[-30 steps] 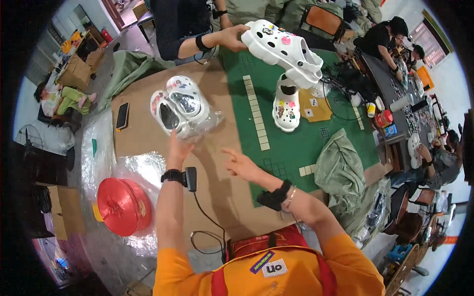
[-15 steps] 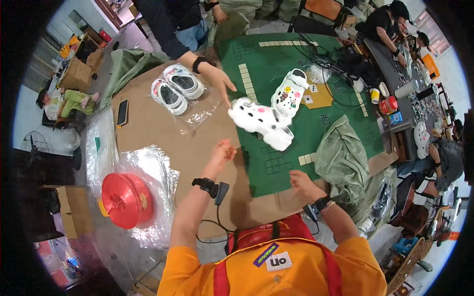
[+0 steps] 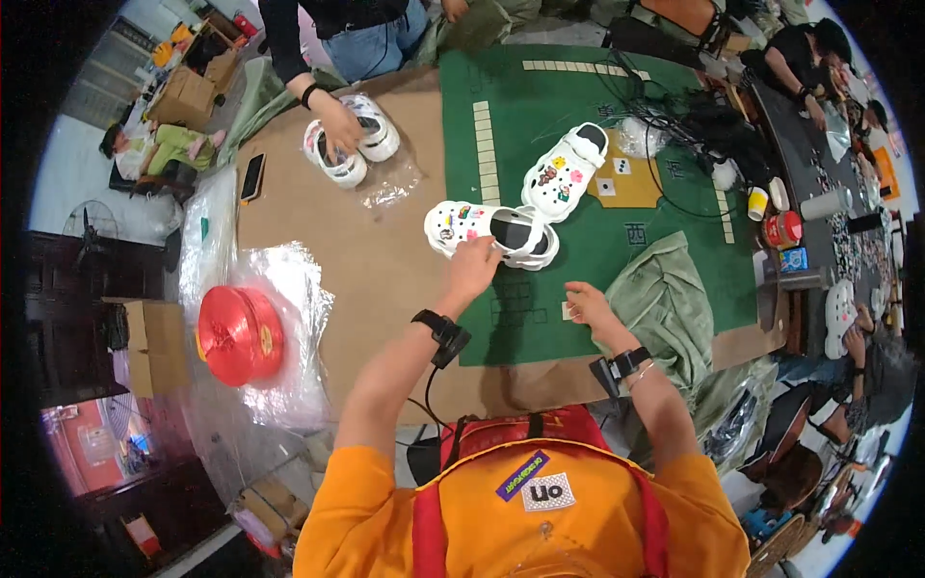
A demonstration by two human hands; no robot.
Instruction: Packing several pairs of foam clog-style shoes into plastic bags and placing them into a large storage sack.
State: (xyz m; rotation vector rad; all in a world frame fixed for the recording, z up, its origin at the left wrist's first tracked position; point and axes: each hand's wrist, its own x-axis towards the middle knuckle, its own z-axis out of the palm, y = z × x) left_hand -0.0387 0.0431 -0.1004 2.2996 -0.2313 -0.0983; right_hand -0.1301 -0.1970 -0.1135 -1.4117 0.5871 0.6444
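A white clog (image 3: 457, 221) with colourful charms lies across the edge of the green mat (image 3: 540, 332), its toe to the left. My left hand (image 3: 472, 270) is at its near side, fingers curled against the rim by the foot opening. Beyond its heel end rests another white clog (image 3: 557, 183), also dotted with charms, toe toward me. My right hand (image 3: 592, 308) hovers over the mat beside a crumpled green sack (image 3: 665, 299). It holds nothing, and its fingers are bent but apart.
At the far left, a co-worker's hand (image 3: 337, 127) reaches into a pair of white clogs (image 3: 380, 135) beside clear plastic. A phone (image 3: 252, 178) and a red roll of plastic twine (image 3: 241, 335) lie left. Black cables (image 3: 689, 120) tangle at the back right.
The nearer clog has settled flatter and shifted slightly left. My left hand has moved forward and right onto it. The co-worker's hand has gone from beside that clog to the left pair.
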